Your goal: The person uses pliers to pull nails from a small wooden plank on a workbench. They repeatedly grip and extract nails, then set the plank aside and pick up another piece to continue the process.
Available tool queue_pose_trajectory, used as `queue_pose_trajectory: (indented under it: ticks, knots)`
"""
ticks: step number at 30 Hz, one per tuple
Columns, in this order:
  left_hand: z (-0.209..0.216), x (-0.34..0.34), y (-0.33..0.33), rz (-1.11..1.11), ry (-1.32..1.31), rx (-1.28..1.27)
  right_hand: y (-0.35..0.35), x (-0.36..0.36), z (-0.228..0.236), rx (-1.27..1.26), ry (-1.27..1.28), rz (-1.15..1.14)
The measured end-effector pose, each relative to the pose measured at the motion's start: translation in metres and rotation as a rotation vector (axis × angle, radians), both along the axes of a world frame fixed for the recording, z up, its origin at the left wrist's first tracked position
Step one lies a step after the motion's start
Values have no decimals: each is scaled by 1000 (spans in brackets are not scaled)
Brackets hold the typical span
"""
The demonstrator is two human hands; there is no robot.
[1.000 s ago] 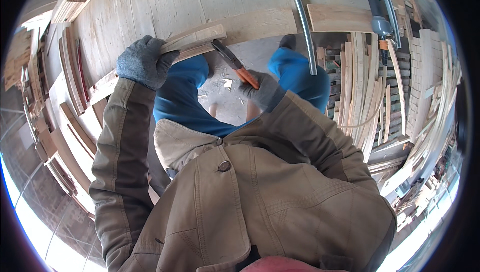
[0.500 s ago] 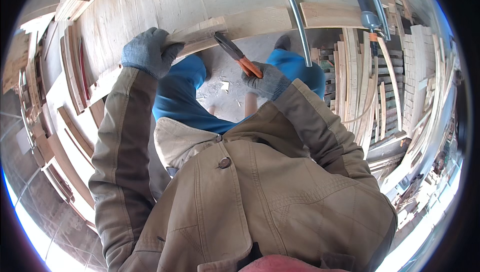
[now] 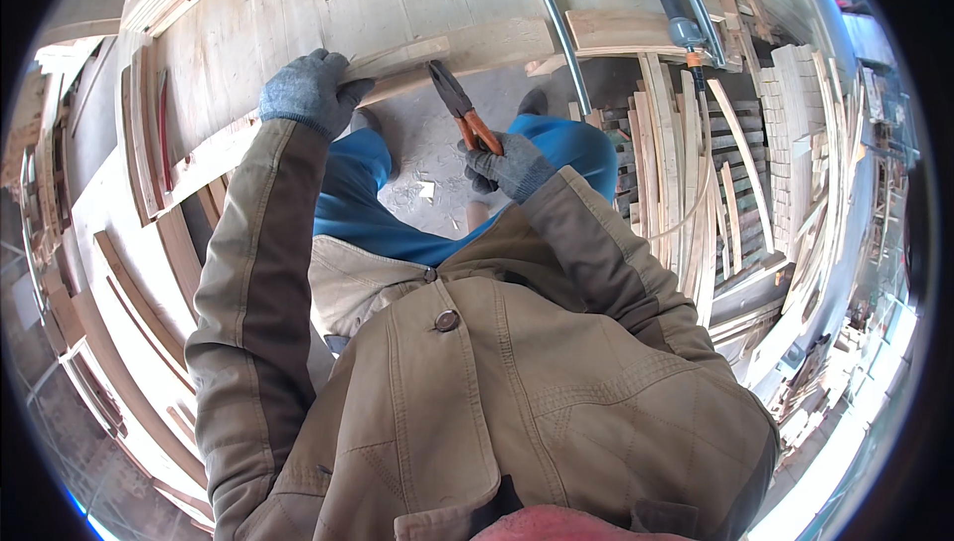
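Observation:
Grey knit gloves cover both hands. At the near edge of the workbench, my left hand is closed around the left end of a short wooden strip, thumb along its near side. My right hand grips a pair of pliers by its orange handles. The dark jaws point up and away, with the tip just below the strip's right end. Whether the tip touches the wood cannot be made out. Under the strip, a longer pale board lies along the bench edge.
A metal tube slants over the bench edge, right of the board. Beyond it rests a power tool with a dark grip. Wooden strips are stacked at the right; more planks lie at the left. Scraps litter the floor below.
The view has shifted, moving the bench leftward. Against the bench, my left hand and the strip have moved right. The pliers stand a little steeper in my right hand.

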State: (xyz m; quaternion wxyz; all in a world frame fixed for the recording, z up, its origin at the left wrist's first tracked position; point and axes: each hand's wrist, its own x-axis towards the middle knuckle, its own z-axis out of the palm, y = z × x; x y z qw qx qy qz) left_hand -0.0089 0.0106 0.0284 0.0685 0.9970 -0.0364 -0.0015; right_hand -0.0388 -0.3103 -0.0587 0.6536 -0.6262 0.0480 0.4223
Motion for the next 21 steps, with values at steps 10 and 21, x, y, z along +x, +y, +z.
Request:
queue_pose_trajectory:
  ticks: [10,21]
  knots:
    - [6,2,-5,40,104,79,26,-24,17,112,129,-99]
    - [7,2,-6,48,118,87,61,-41,40,110,187,-239]
